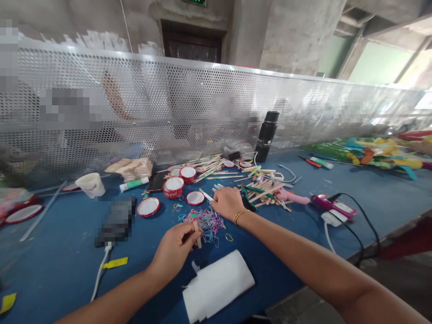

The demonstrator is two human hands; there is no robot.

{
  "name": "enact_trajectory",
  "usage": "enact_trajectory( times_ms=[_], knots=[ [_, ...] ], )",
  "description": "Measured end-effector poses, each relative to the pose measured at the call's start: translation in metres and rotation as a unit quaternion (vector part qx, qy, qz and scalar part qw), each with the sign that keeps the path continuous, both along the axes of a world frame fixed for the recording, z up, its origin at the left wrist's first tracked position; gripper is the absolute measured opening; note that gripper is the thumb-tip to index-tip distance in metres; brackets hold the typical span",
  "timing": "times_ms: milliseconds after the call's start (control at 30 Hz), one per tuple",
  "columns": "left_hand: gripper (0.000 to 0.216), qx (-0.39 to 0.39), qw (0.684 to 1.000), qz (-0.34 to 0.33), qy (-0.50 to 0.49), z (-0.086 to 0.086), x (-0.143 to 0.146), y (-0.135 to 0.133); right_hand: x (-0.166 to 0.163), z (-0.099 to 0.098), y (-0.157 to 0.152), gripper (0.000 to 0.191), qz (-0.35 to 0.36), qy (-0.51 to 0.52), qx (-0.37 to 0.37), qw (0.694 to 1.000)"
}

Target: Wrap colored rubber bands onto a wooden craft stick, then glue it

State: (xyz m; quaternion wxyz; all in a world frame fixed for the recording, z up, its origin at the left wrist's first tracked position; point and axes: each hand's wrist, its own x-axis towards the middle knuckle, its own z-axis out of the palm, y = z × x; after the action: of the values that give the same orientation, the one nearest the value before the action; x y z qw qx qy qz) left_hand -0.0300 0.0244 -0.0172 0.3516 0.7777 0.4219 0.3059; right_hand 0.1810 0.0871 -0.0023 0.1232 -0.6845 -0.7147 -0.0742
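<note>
My left hand (177, 247) pinches a flat wooden craft stick (196, 231) upright, with red and green marks near its top. Right behind that stick spreads a pile of small coloured rubber bands (211, 222). Farther back, my right hand (227, 202) reaches across the table, its fingers bent down over a white pen (205, 195) that sticks out to the left of the fingertips. Light blue pen ends show just beyond the knuckles. A folded white paper (219, 288) lies in front of both hands.
Round red-rimmed pieces (173, 186) and loose craft sticks (265, 191) lie behind the hands. A black bottle (267, 137) stands by the perforated metal screen (189, 99). A paper cup (90, 185) and a cabled phone (116, 221) are left; a pink glue gun (293, 196) and cables are right.
</note>
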Motion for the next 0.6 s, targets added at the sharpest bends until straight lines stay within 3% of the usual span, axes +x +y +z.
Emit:
enact_trajectory(
  times_ms=[600],
  knots=[
    [0.028,-0.029,0.999,0.007,-0.011,-0.001,0.001,-0.001,0.032,0.010,-0.001,0.015,-0.042,0.082,0.006,0.996]
  ],
)
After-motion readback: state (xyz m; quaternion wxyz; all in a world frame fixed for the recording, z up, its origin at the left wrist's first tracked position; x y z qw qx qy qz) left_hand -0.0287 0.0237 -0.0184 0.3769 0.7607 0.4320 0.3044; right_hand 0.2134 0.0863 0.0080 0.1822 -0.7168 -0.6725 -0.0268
